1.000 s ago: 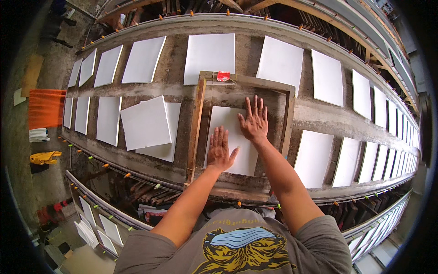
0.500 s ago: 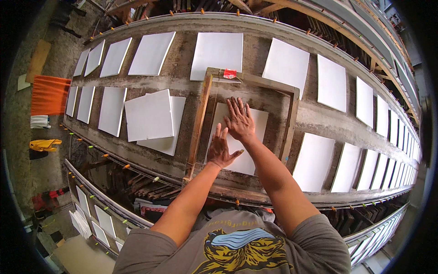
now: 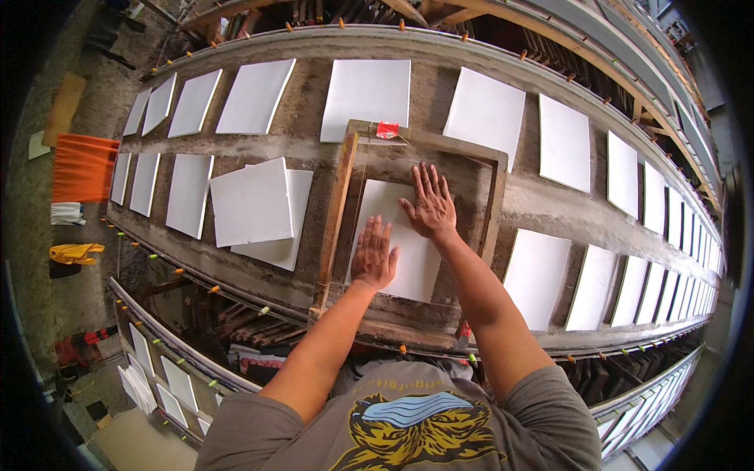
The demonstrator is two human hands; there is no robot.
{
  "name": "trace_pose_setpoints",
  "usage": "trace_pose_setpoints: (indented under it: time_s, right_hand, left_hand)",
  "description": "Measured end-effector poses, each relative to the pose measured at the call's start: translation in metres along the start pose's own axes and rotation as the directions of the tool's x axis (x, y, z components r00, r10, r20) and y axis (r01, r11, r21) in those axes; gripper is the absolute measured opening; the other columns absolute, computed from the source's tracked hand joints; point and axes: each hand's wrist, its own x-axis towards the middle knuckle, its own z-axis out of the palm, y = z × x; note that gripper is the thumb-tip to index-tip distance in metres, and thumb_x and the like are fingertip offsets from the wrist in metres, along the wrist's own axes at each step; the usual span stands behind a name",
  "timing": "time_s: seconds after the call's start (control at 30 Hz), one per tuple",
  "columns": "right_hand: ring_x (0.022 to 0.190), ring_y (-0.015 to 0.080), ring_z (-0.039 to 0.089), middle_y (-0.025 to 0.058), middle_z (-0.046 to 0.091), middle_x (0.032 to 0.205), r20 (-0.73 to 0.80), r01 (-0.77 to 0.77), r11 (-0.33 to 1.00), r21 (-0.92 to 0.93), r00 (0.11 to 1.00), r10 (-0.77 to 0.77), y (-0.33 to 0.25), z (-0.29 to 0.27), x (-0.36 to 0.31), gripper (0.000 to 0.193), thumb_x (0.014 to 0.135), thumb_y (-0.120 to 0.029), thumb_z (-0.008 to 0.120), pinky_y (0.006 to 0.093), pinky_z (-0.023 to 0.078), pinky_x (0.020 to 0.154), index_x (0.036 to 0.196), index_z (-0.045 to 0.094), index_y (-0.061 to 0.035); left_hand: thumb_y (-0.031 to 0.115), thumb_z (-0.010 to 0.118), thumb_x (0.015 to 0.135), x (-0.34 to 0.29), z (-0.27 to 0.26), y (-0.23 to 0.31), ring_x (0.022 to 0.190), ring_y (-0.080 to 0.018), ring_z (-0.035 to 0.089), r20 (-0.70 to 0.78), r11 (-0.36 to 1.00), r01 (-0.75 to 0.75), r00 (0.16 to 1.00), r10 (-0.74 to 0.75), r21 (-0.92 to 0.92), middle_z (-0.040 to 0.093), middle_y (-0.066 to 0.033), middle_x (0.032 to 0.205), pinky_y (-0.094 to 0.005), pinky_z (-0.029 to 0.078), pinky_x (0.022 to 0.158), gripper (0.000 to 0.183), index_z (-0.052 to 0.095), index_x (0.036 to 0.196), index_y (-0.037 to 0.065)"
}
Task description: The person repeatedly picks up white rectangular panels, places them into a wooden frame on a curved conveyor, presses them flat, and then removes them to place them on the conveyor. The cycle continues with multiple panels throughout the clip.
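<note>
Now both hands lie flat, fingers spread, holding nothing: left hand (image 3: 374, 257) and right hand (image 3: 429, 206) press the white sheet (image 3: 408, 251) inside the wooden frame (image 3: 336, 208) on the worktop (image 3: 550, 208).

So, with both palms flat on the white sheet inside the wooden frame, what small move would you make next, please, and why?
Probably slide both palms outward toward the sheet's edges. The left hand and right hand press flat near the middle of the white sheet, which lies inside the wooden frame; its lower right part is not under either hand, so smoothing outward would likely seat it evenly.
</note>
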Motion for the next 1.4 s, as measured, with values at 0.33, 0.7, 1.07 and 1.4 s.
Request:
trace_pose_setpoints:
  time_s: [0.33,0.7,1.07,1.4]
  right_hand:
    - [0.158,0.0412,0.012,0.0250,0.014,0.170,0.025,-0.035,0.997,0.065,0.999,0.033,-0.017,0.000,-0.074,0.089,0.099,-0.058,0.053,0.0518,0.016,0.127,0.164,0.022,-0.0051]
    - [0.158,0.0340,0.016,0.0179,0.019,0.170,0.014,-0.130,0.991,0.040,0.991,0.129,0.008,-0.029,-0.046,0.085,0.097,-0.058,0.058,0.0483,0.017,0.128,0.163,0.026,-0.0146]
    - [0.143,0.0406,0.040,0.0222,0.045,0.152,-0.158,-0.974,0.225,0.028,0.218,0.963,0.159,-0.095,-0.284,0.116,0.071,-0.069,0.082,0.0528,0.031,0.118,0.155,0.034,-0.0044]
    - [0.119,0.0377,0.062,0.0210,0.064,0.124,-0.125,-0.889,0.330,0.316,0.306,0.944,0.234,-0.157,-0.318,0.080,0.073,-0.054,0.088,0.0468,0.051,0.099,0.123,0.057,0.0002]
  left_hand:
    - [0.028,0.047,0.105,0.000,-0.003,0.004,0.158,-0.0366,0.016,-0.011,0.998,0.052,0.999,-0.052,-0.033,0.020,-0.0186,0.169,-0.0523,0.017,0.126,0.061,0.028,0.159,0.007]
    - [0.027,0.047,0.105,0.003,0.010,-0.007,0.157,-0.0381,0.018,-0.052,0.999,-0.030,0.998,0.032,0.027,0.022,-0.0195,0.167,-0.0532,0.019,0.126,0.056,0.035,0.156,0.006]
    - [0.038,0.054,0.103,0.001,0.018,0.000,0.155,-0.0435,0.018,-0.147,0.999,-0.035,0.989,0.037,0.014,0.028,-0.0249,0.162,-0.0579,0.013,0.125,0.061,0.038,0.150,0.004]
    - [0.037,0.066,0.097,0.007,0.020,0.267,0.142,-0.0440,0.037,-0.370,0.910,-0.370,0.885,0.283,-0.187,0.046,-0.0197,0.146,-0.0597,0.028,0.116,0.050,0.052,0.137,0.010]
